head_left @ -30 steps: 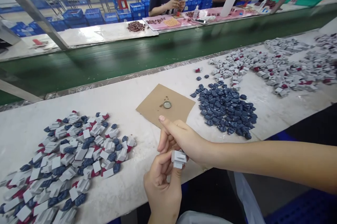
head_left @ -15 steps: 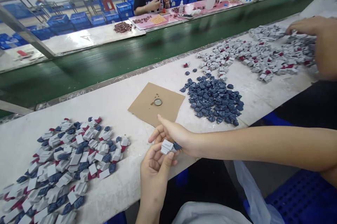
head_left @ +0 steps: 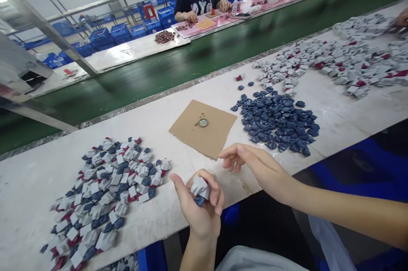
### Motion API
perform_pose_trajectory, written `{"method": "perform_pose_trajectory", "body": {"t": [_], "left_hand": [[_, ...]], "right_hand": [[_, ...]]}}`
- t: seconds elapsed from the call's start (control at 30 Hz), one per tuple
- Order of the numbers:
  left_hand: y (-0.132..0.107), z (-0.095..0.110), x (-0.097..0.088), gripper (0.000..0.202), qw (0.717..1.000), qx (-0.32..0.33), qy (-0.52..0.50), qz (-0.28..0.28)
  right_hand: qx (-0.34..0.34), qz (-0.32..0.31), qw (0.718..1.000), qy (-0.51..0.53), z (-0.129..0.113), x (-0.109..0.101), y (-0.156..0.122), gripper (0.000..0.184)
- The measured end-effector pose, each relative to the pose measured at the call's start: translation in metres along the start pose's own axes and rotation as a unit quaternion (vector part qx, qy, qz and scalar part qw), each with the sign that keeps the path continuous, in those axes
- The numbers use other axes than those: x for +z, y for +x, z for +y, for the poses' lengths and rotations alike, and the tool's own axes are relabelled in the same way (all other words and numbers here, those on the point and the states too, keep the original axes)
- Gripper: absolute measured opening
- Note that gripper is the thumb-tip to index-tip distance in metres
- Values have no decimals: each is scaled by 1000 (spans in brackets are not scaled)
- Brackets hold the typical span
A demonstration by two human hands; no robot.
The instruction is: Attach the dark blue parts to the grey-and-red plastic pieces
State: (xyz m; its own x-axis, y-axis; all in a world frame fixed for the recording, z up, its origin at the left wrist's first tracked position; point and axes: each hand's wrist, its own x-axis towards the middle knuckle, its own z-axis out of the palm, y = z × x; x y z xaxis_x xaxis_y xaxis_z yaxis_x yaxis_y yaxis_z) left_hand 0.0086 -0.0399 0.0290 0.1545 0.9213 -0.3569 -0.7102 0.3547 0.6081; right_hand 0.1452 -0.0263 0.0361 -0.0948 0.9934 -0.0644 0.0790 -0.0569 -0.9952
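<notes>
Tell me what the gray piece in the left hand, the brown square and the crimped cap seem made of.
Gray piece: probably matte molded plastic or resin, going by its crisp ridges and dull, even color.
Brown square: likely unglossy cardboard, flat with slightly rough edges and dark stains.
Crimped cap: apparently metal, given its silvery shine and fluted rim.

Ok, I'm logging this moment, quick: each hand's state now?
Left hand: closed around a grey-and-blue piece.
Right hand: partly open, nothing visible in it.
</notes>
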Motion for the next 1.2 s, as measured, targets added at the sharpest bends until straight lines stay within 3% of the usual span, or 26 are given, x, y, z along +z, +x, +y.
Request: {"method": "perform_pose_trajectory", "body": {"t": [0.1, 0.2, 0.33, 0.43, 0.5, 0.6, 0.7, 0.8, 0.93, 1.0, 1.1, 1.13, 1.2], "left_hand": [[1, -1, 2, 65, 999, 3, -26, -21], [3, 2, 7, 62, 998, -13, -58, -10], [5, 5, 12, 60, 995, -29, -93, 27], [2, 3, 13, 57, 995, -12, -99, 21], [-3, 0, 12, 49, 998, 26, -60, 12], [-9, -2, 6, 33, 991, 79, 100, 30], [-12, 0, 1, 29, 944, 122, 304, 39], [-10, 4, -1, 33, 890, 190, 414, 24], [-8, 4, -4, 37, 878, 224, 422, 38], [-8, 3, -6, 32, 872, 228, 431, 41], [-8, 2, -9, 27, 828, 277, 485, 43], [-8, 2, -10, 26, 810, 300, 502, 40], [-8, 3, -12, 23, 786, 328, 523, 29]], "right_hand": [[-96, -53, 993, -45, -9, 1, -12, 37], [-225, -84, 966, -93, -12, 10, -15, 27], [-344, 2, 912, -222, -1, 27, -18, 15], [-386, 70, 875, -284, 9, 39, -22, 17], [-374, 96, 880, -278, 11, 43, -24, 16], [-277, 92, 935, -201, 6, 40, -23, 10], [-123, 20, 990, -61, -6, 29, -19, 9], [-20, -57, 997, 48, -17, 19, -16, 12], [6, -122, 990, 74, -22, 10, -12, 18], [-17, -75, 996, 54, -25, 8, -6, 27], [-19, 59, 995, 72, -36, 12, 12, 38], [-6, 76, 993, 91, -40, 15, 19, 39], [43, 50, 991, 119, -49, 23, 30, 38]]}}
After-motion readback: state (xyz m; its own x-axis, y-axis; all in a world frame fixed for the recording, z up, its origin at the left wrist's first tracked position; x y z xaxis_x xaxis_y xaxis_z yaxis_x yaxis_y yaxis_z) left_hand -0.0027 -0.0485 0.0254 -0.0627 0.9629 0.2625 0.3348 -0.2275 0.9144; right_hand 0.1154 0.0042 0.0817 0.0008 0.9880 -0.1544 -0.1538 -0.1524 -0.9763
